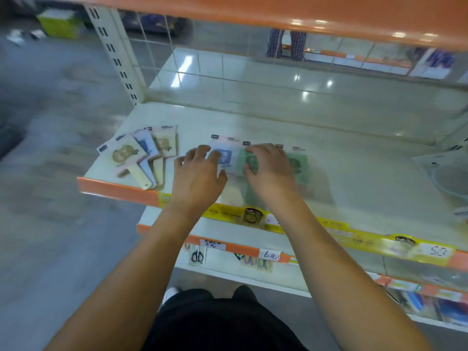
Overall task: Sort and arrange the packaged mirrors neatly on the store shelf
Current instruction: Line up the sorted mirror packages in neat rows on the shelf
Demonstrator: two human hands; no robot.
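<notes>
On the pale store shelf (329, 173), three packaged mirrors (253, 162) lie overlapped mid-shelf under both hands, left hand (196, 173) and right hand (272, 171) spread flat on them, long axes near-to-far, a fanned group (141, 155) further left.

Smeared by motion across the whole frame, worst at the left over the floor (58, 138). Print on the packaged mirrors (268, 163) at centre unreadable, their lower halves covered by the left hand (196, 179) and right hand (272, 173). Unclear whether the fingers curl round a pack or only press on it. Clear-wrapped round item (445, 178) at right edge cut off, kind not discernible. Yellow price strip (359, 240) text illegible. Both forearms cropped at bottom edge.
</notes>
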